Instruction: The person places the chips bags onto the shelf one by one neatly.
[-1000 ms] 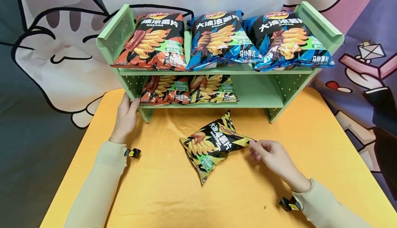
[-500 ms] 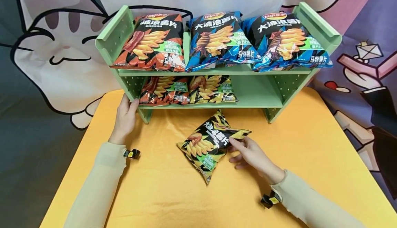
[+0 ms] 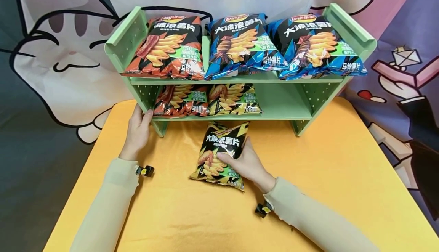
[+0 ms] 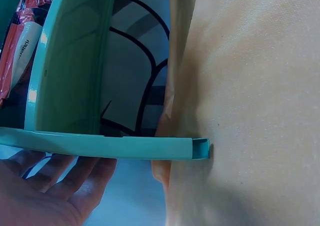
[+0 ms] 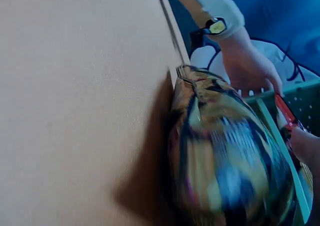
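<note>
My right hand [image 3: 252,164] holds a black and yellow bag of potato chips [image 3: 219,139] by its right side, thumb across the printed front and the other fingers hidden behind. The bag is just in front of the rack, over the yellow table; motion blurs this bag [image 5: 225,151] in the right wrist view. At the left end of the green two-tier rack [image 3: 284,99], my left hand [image 3: 138,134] grips the side panel, thumb at its front edge. In the left wrist view, the fingers [image 4: 90,183] lie along the panel's outer face.
On the top tier sit a red chip bag [image 3: 171,50] and two blue chip bags [image 3: 245,48]. The lower tier holds another red bag [image 3: 181,101] and a yellow one [image 3: 234,99] on its left side. A cartoon-printed cloth [image 3: 68,73] hangs behind the yellow table [image 3: 171,214].
My right hand has slid from the bag's corner to its side, moving left. The bag has turned more upright, its top now toward the rack. My left hand stays on the rack.
</note>
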Available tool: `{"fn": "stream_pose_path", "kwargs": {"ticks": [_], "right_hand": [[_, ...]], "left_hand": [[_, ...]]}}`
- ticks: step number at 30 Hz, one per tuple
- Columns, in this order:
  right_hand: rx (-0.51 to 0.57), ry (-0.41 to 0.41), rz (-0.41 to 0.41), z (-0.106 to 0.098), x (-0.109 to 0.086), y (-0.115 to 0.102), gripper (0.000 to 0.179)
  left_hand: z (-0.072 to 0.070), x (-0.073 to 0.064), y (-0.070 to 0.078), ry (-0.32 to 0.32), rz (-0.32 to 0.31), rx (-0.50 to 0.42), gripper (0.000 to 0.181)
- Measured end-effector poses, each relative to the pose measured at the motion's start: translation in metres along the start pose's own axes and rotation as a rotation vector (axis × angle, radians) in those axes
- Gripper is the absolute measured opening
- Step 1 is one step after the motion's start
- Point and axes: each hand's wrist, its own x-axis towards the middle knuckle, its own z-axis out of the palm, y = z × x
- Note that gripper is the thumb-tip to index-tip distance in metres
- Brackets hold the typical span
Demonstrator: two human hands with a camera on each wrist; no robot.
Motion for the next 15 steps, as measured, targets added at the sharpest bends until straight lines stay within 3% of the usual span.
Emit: {"fn": "stream_pose_path", "kwargs": {"ticks": [4,10,15], "right_hand": [[-0.080,0.006,-0.022,0.013,0.003,-0.006,0.140],[-0.115,0.035,-0.138,0.023,0.006,-0.009,0.112],[-0.111,0.030,-0.146,0.022,0.006,-0.009,0.096]], "left_hand": [[-0.001,0.001,0.000,-0.002,0.000,0.003,0.050],[-0.002,0.000,0.000,-0.002,-0.001,0.015,0.050],[-0.001,-0.001,0.000,-0.002,-0.007,0.023,0.050]]}}
